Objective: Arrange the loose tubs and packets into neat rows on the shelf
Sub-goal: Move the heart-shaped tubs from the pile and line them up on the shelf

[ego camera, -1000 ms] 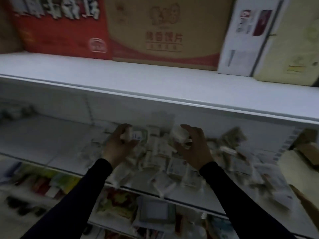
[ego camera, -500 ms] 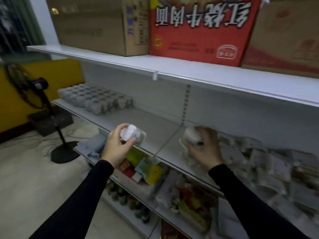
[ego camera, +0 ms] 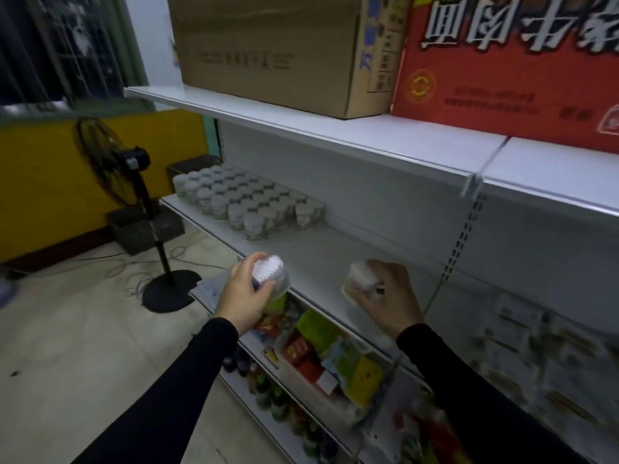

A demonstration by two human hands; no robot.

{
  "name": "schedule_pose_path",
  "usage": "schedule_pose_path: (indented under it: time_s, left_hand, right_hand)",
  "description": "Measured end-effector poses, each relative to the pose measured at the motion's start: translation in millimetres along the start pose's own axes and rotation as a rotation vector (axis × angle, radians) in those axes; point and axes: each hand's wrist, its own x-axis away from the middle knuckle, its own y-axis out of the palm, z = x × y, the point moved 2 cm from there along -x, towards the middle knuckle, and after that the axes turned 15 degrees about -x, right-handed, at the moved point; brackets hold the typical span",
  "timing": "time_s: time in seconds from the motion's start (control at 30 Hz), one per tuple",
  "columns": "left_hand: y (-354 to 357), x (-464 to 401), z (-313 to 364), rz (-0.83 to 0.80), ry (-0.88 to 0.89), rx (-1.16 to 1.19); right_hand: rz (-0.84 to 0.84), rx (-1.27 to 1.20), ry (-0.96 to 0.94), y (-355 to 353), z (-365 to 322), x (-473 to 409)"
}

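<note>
**Both hands carrying tubs at the middle shelf**

Landmark = middle shelf (ego camera: 335,249), white, w/ a bare stretch in its centre.

L hand (ego camera: 244,296) is just off the shelf's front edge, out over the floor side. Fingers and thumb are curled round a small tub (ego camera: 269,274), clear body w/ a white ribbed top, tilted. Tub is in the air, not touching the shelf.

R hand (ego camera: 388,296) is above the shelf's front edge, further along to the right. Fingers wrap a second tub (ego camera: 360,277), whitish, tipped on its side w/ its rim facing left. Can't tell if it touches the shelf board.

At the shelf's far left end: block of tubs already in rows (ego camera: 248,202), packed touching each other, well apart from both hands. At the shelf's right end: loose packets (ego camera: 536,333), blurred, in a heap, detail unreadable.

Above the shelf, on the top board: brown carton (ego camera: 278,51) and, touching its right side, a red carton (ego camera: 509,68) w/ white lettering. Below the shelf: a tray of coloured packets (ego camera: 335,353), green, red and yellow. Left of the shelf, on the floor: a standing fan (ego camera: 134,202) before a yellow wall. Both arms in black sleeves.
</note>
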Motion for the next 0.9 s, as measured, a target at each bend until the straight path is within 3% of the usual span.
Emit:
schedule_pose_path:
  time_s: [0.2,0.53,0.77,0.9]
  left_hand:
    - [17,-59,-30,-0.073,-0.008,-0.135]
    - [55,-138,-70,-0.115,0.034,-0.179]
    - [73,-163,-95,-0.174,0.143,-0.098]
    - [76,-172,-103,-0.202,0.056,0.081]
  right_hand:
    - [-0.1,0.017,0.115,46,33,-74]
    - [-0.024,0.048,0.072,97,72,-126]
    - [-0.006,0.17,0.043,121,77,-150]
    - [0.044,0.059,0.135,143,69,-177]
